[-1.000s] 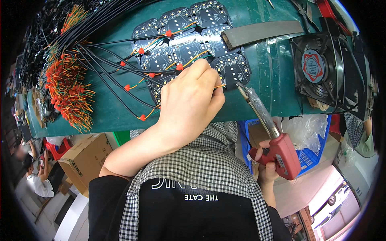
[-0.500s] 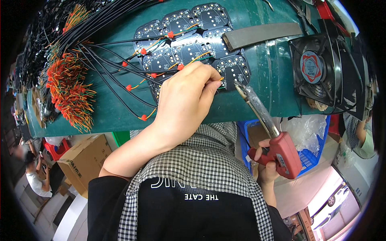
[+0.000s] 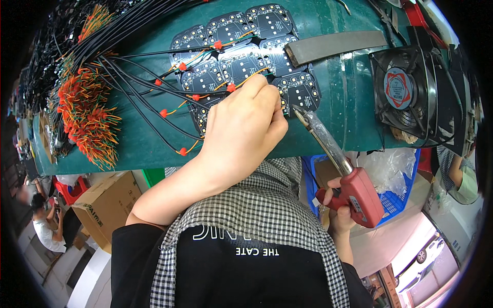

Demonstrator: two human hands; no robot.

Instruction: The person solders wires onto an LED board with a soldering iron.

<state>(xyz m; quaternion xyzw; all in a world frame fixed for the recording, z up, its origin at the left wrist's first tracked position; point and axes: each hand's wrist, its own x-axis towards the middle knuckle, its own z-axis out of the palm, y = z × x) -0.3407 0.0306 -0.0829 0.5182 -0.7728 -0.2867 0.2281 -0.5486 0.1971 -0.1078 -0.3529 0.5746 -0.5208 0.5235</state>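
My left hand (image 3: 244, 126) is closed in a pinch over the lower part of a panel of black circuit boards (image 3: 246, 61). A small orange bit of a thin wire shows beside its fingertips; the rest is hidden under the hand. My right hand (image 3: 341, 213) is wrapped round the handle of a red soldering gun (image 3: 362, 197), one finger near its trigger. The gun's metal tip points up at the lower right board, a little right of my left hand. Black cables (image 3: 149, 90) with red collars and orange and green wire ends lie across the boards.
A thick bundle of cables with orange ends (image 3: 84, 110) lies at the left of the green table (image 3: 339, 92). A grey flat bar (image 3: 336, 45) rests on the boards' right edge. A black fan (image 3: 403, 90) stands at the right. Below is a blue basket (image 3: 395, 203) with clear plastic.
My left hand has shifted slightly right and turned, so its fingertips are more hidden. The soldering gun's tip has moved a little left and down.
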